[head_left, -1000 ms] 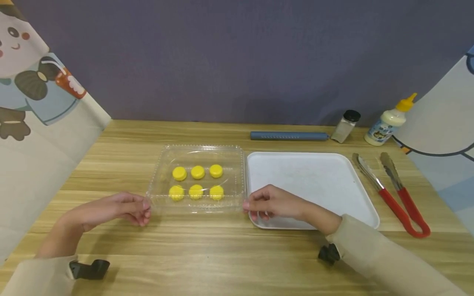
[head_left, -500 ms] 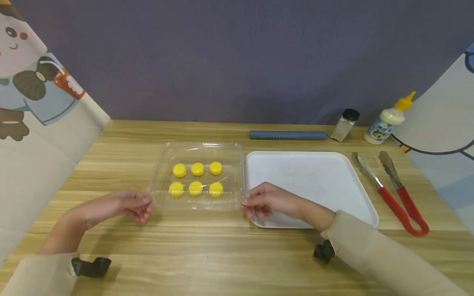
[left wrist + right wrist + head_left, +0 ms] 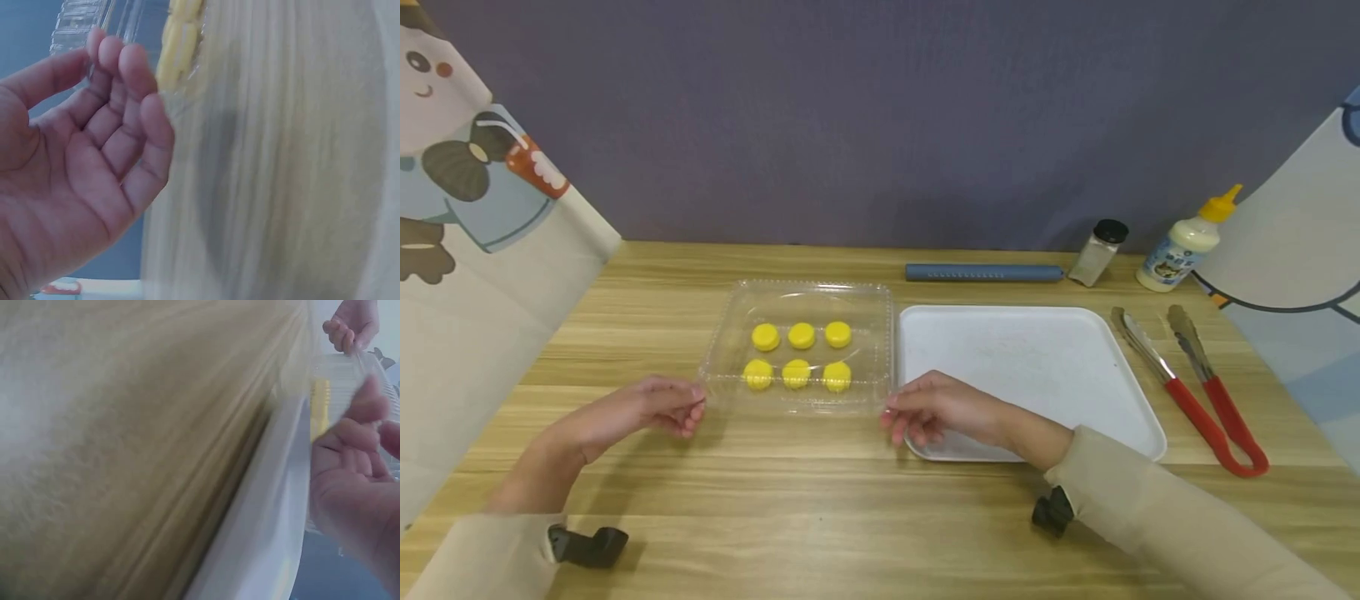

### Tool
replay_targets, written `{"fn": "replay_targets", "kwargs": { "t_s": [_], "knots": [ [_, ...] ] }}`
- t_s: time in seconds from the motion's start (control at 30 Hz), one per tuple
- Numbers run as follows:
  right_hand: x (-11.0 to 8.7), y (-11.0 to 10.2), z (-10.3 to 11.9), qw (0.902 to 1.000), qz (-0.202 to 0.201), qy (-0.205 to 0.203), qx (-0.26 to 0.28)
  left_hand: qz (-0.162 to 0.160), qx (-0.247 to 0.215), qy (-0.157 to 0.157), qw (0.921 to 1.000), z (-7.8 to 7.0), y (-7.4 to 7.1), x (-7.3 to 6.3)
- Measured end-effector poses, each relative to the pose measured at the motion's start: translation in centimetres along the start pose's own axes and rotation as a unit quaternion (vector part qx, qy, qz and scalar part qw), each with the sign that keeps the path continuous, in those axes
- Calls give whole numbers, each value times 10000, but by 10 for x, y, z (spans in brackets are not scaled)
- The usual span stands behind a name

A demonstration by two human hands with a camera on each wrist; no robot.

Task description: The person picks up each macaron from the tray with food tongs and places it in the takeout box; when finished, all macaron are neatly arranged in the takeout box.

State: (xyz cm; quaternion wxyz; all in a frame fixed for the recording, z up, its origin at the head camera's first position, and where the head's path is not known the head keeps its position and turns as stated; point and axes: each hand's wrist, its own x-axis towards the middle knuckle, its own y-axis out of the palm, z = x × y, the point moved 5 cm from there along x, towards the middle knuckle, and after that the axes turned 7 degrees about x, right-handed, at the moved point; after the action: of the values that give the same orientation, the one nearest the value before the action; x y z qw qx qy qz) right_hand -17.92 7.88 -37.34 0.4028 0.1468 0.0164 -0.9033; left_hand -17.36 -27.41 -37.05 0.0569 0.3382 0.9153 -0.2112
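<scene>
A clear plastic clamshell box point(image 3: 872, 317) lies left of centre on the table in the head view. Inside, in two rows, sit several round yellow pieces point(image 3: 801, 336) resembling macarons. With thumb and fingertips my left hand point(image 3: 643, 408) pinches the box's near left corner; the left wrist view shows the thumb meeting a fingertip at the ribbed plastic box edge point(image 3: 72, 28). At the near right corner my right hand point(image 3: 951, 407) pinches the edge, its lower fingers loosely curled above the tray. In the right wrist view the box point(image 3: 350, 369) is partly behind that hand.
A white tray point(image 3: 1030, 358) adjoins the box's right side. Red-handled tongs point(image 3: 1210, 417) lie further right. Along the back are a blue-grey rod point(image 3: 985, 272), a black-capped jar point(image 3: 1097, 252) and a yellow-tipped squeeze bottle point(image 3: 1183, 246). A dark wall panel point(image 3: 880, 125) stands behind.
The box has slid a little away from me, toward the back of the table, with both hands following at its near corners. The tray, tongs and bottles stay put.
</scene>
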Motion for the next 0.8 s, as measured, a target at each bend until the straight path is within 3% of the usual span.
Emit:
{"fn": "replay_targets", "kwargs": {
  "t_s": [0.13, 0.27, 0.63, 0.8],
  "knots": [
    [1, 0, -1, 9987, -438, -130, 211, -251, -20, 59, 9997, -2, 3, -3],
    [0, 1, -2, 9967, -728, -244, 263, -266, -113, 213, 9994, -3, 7, -5],
    [0, 4, -2, 9903, -1113, -762, 339, -196, -106, 260, 9994, -4, 6, -2],
    [1, 6, -5, 9909, -1103, -732, 249, -83, -155, 155, 9997, -5, 4, -2]
  ]
}}
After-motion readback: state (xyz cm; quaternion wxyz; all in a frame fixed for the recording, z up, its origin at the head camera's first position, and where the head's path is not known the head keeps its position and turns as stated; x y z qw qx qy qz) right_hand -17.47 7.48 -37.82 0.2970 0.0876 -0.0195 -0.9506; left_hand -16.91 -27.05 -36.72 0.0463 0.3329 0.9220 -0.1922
